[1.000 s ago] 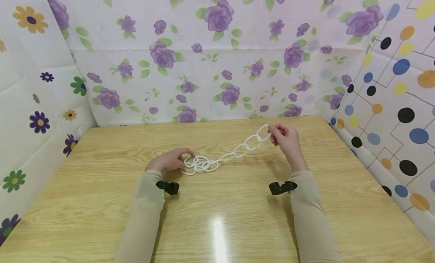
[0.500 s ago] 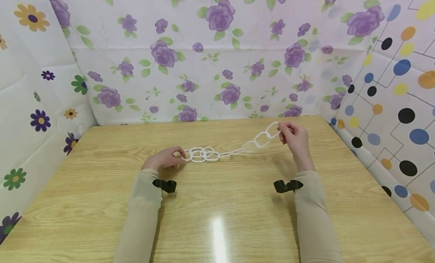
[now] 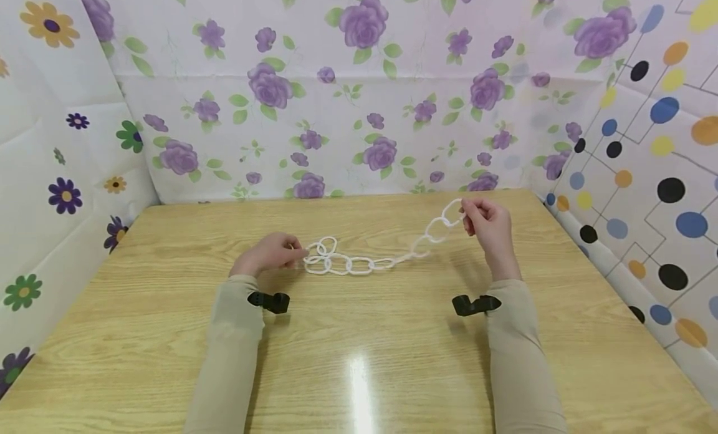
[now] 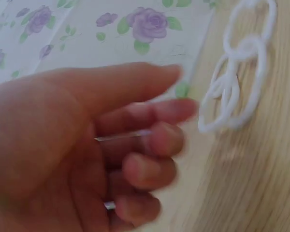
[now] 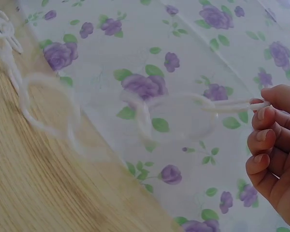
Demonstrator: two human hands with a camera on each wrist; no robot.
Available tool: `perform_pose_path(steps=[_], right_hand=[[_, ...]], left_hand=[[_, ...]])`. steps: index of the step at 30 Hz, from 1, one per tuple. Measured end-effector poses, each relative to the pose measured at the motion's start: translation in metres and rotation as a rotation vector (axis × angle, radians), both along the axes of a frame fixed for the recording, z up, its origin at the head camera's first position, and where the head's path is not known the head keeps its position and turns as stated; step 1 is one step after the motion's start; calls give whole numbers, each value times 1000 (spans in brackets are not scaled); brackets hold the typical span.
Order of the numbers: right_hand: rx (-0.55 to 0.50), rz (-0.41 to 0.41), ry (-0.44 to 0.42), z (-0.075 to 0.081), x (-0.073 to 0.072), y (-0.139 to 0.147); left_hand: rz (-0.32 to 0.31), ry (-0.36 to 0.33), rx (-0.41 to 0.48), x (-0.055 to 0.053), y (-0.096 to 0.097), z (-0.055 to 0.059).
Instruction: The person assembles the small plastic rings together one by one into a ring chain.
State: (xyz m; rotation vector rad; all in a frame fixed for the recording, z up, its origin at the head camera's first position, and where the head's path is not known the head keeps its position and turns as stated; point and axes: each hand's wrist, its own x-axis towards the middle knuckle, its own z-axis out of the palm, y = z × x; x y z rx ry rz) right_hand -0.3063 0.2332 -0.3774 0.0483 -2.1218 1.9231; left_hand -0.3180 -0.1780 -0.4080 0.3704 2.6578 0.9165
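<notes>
A white plastic chain (image 3: 359, 273) of large oval links stretches between my two hands. Its left links are bunched on the wooden table (image 3: 359, 322), while the right end rises in a sagging line. Thumb and index finger of my right hand (image 3: 489, 227) pinch the end link (image 5: 232, 105), held up over the table's far right. At the bunched end is my left hand (image 3: 273, 252), fingertips right at the links. In the left wrist view its thumb (image 4: 154, 77) and index finger stand apart, fingers loosely bent, with the links (image 4: 262, 67) just beyond the tips.
A purple-flowered cloth (image 3: 359, 110) hangs behind the table. Side cloths with flowers (image 3: 64, 196) on the left and coloured dots (image 3: 670, 189) on the right close off the sides. Each wrist wears a black camera mount (image 3: 475, 305).
My right hand has moved right and slightly up, drawing the chain out. My left hand has shifted a little left and up. The bunched links have spread apart.
</notes>
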Motion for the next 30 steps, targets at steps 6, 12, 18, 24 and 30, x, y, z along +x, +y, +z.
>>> perform_pose_path(steps=[6,12,18,24,30], right_hand=[[10,-10,-28,-22,-7,5],[47,-22,-23,-32,-10,5],[80,-36,-25,-26,-12,14],[139,-40,-21,-21,-16,24],[212,9,-137,-32,-18,30]], left_hand=[[-59,206,39,-7,22,-17],[-145,152,-34,-7,38,-30],[-7,119,-128,-12,21,-23],[68,57,-173,-5,-13,-4],[36,46,-189,9,-46,-1]])
